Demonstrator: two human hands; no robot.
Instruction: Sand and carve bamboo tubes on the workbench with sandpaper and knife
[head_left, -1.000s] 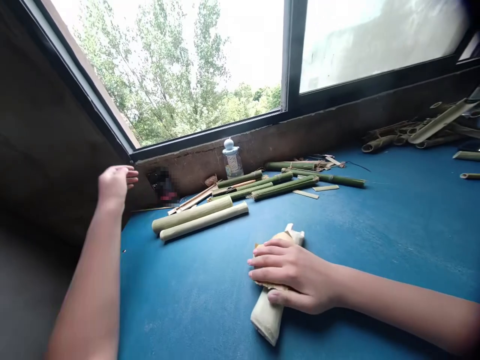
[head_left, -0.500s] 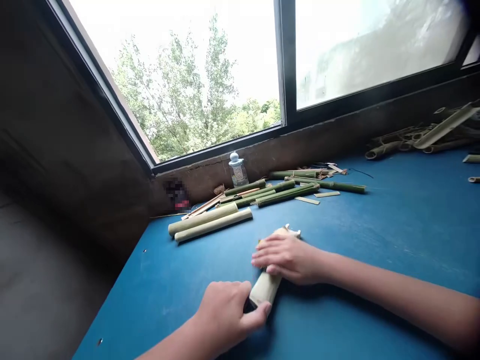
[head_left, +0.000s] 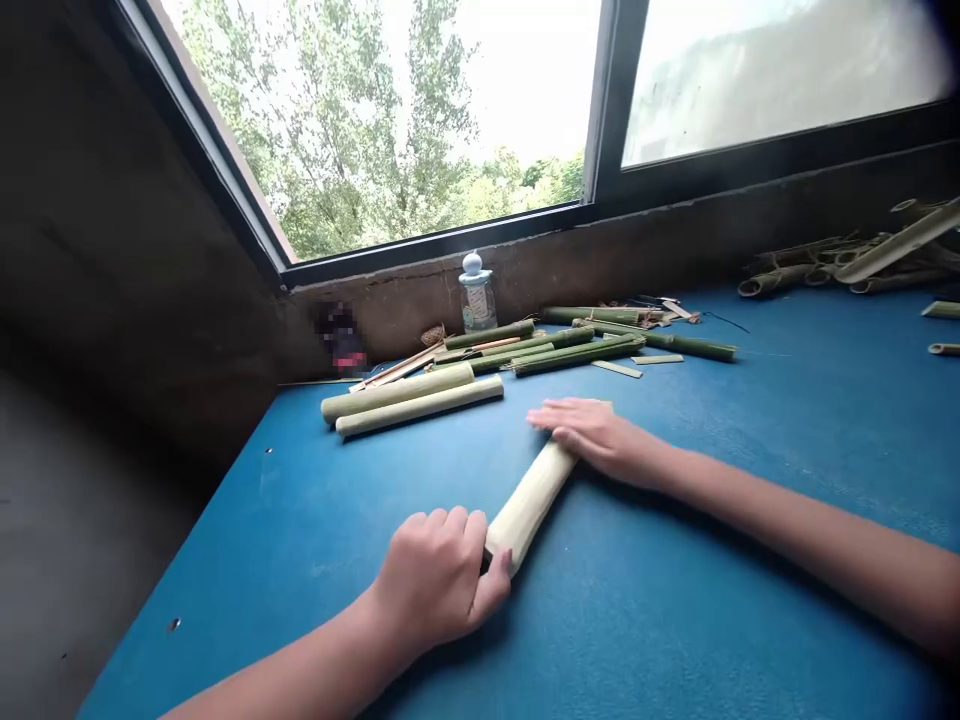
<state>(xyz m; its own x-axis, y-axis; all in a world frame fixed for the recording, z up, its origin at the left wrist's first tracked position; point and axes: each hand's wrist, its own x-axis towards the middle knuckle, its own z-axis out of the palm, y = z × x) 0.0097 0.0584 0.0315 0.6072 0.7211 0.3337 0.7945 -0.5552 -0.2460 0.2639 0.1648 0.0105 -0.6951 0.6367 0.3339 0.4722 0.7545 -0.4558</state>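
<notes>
The left hand (head_left: 433,575) is clenched around the near end of a pale, peeled, cylindrical bamboo tube (head_left: 529,505); its fingers curl over the top of the tube and its thumb (head_left: 496,592) lies against the end. The right hand (head_left: 592,435) is not clenched: it lies palm down with the fingers extended and covers the far end of the tube, so the contact beneath the palm cannot be confirmed.

The tube lies diagonally on a blue, textured tabletop (head_left: 232,560), between the two hands, with its near end toward the lower left.

Just beyond the tube, two long, pale green peeled bamboo lengths (head_left: 412,400) lie side by side. Behind them is a loose group of slender green bamboo sections (head_left: 544,350), with thin, flat bamboo strips (head_left: 616,369) beside it. A clear bottle with a pale blue cap (head_left: 478,297) stands against a rough concrete sill (head_left: 637,255). A heap of cut green-and-tan bamboo pieces (head_left: 840,265) lies toward the right end of the sill. A pixelated object (head_left: 341,335) by the sill cannot be identified. A black-framed window (head_left: 600,110) above the sill shows trees.
</notes>
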